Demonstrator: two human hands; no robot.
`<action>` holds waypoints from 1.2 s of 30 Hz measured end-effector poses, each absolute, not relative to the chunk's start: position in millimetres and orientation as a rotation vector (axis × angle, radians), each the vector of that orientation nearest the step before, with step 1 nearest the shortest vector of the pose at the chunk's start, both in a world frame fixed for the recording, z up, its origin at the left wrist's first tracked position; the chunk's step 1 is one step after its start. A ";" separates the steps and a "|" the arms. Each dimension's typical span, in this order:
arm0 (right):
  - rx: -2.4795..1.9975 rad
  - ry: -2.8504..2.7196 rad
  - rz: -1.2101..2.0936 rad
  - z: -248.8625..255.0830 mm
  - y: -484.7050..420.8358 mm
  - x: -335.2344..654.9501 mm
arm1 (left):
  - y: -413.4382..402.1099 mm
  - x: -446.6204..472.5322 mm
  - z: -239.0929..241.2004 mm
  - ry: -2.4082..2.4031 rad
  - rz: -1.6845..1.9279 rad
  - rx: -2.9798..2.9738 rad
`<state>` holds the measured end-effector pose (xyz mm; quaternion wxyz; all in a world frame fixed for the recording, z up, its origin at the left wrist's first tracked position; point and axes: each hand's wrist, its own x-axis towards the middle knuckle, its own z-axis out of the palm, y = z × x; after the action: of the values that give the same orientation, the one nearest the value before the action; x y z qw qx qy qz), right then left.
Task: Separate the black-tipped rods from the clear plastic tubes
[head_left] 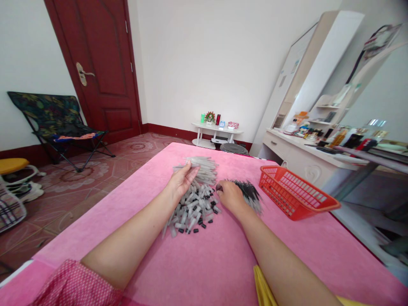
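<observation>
My left hand is at the near-left edge of a stack of clear, slim plastic tubes. Its thumb stands apart from its fingers, and I make out nothing gripped in it. Just in front lies a heap of small clear plastic pieces and black caps. My right hand is at the heap's right side, knuckles up, with its fingers curled together; whatever is between the fingertips is too small to name. Beside it is a bundle of thin, dark, pen-refill-like sticks, partly covered by the hand.
A red plastic basket stands on the pink-covered table at the right. Behind it is a dressing table crowded with bottles. A low white stand is against the far wall, and a folding chair is at the left.
</observation>
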<state>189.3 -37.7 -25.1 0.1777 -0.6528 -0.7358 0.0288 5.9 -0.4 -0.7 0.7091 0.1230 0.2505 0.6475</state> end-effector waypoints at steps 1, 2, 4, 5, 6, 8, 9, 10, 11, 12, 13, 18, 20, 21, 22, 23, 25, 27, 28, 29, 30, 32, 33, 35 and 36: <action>-1.794 -2.031 0.124 -23.4 -36.5 190.6 | -0.8 6.0 -0.3 0.558 1.439 0.276; -1.720 -1.976 0.193 -20.8 -35.5 191.6 | -1.3 6.3 0.2 0.560 1.441 0.282; -1.531 -1.859 0.400 -12.7 -34.9 191.6 | -3.0 7.5 1.7 0.568 1.442 0.303; -1.430 -1.799 0.513 -7.5 -35.8 190.6 | -4.1 8.4 2.4 0.571 1.442 0.318; -1.338 -1.739 0.611 -1.6 -37.7 188.8 | -5.2 9.5 2.9 0.574 1.439 0.336; -1.210 -1.637 0.740 10.3 -43.8 183.8 | -7.3 12.0 3.3 0.579 1.429 0.383; -1.173 -1.599 0.774 15.7 -47.4 181.0 | -8.3 13.3 3.0 0.581 1.423 0.410; -1.150 -1.571 0.797 20.3 -50.8 178.4 | -9.2 14.5 2.6 0.584 1.415 0.437; -1.140 -1.551 0.811 23.8 -53.9 176.0 | -10.2 15.8 2.1 0.588 1.402 0.463; -1.138 -1.538 0.817 26.3 -56.2 174.1 | -11.2 17.0 1.6 0.590 1.388 0.487; -1.141 -1.529 0.814 27.7 -57.7 172.6 | -12.3 18.1 1.1 0.594 1.374 0.507; -1.174 -1.556 0.686 26.3 -56.3 171.7 | -18.1 22.4 0.8 0.607 1.315 0.590; -1.173 -1.575 0.626 25.7 -55.0 172.4 | -20.0 23.7 1.2 0.601 1.294 0.626; -1.167 -1.583 0.602 25.8 -54.8 172.5 | -20.9 24.3 1.4 0.598 1.288 0.637; -1.158 -1.588 0.582 26.0 -54.8 172.6 | -21.7 24.8 1.7 0.597 1.285 0.641; -1.147 -1.592 0.566 26.4 -55.0 172.5 | -22.4 25.4 2.0 0.599 1.283 0.641; -1.127 -1.592 0.546 27.0 -55.6 172.1 | -23.6 26.4 2.3 0.599 1.283 0.637; -1.110 -1.585 0.547 27.2 -56.2 171.7 | -24.2 27.2 2.0 0.589 1.281 0.639; -1.103 -1.581 0.554 27.2 -56.4 171.5 | -24.2 27.5 1.6 0.582 1.280 0.642; -1.100 -1.576 0.563 27.2 -56.5 171.4 | -24.1 27.7 1.1 0.576 1.280 0.644; -1.098 -1.572 0.570 27.1 -56.5 171.2 | -23.9 27.9 0.5 0.572 1.281 0.644; -1.101 -1.565 0.578 26.9 -56.4 171.2 | -23.6 28.0 -0.5 0.568 1.286 0.642; -1.105 -1.564 0.577 26.8 -56.3 171.2 | -23.4 28.0 -0.9 0.566 1.289 0.642; -1.114 -1.563 0.567 26.5 -56.1 171.3 | -23.4 28.0 -1.3 0.561 1.294 0.646; -1.119 -1.564 0.559 26.3 -55.9 171.5 | -23.5 28.0 -1.4 0.560 1.295 0.649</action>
<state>171.5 -55.9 26.3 0.5391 -0.4706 -0.6577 0.2351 28.0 -23.5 -1.4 0.7133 0.2929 0.2526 0.5845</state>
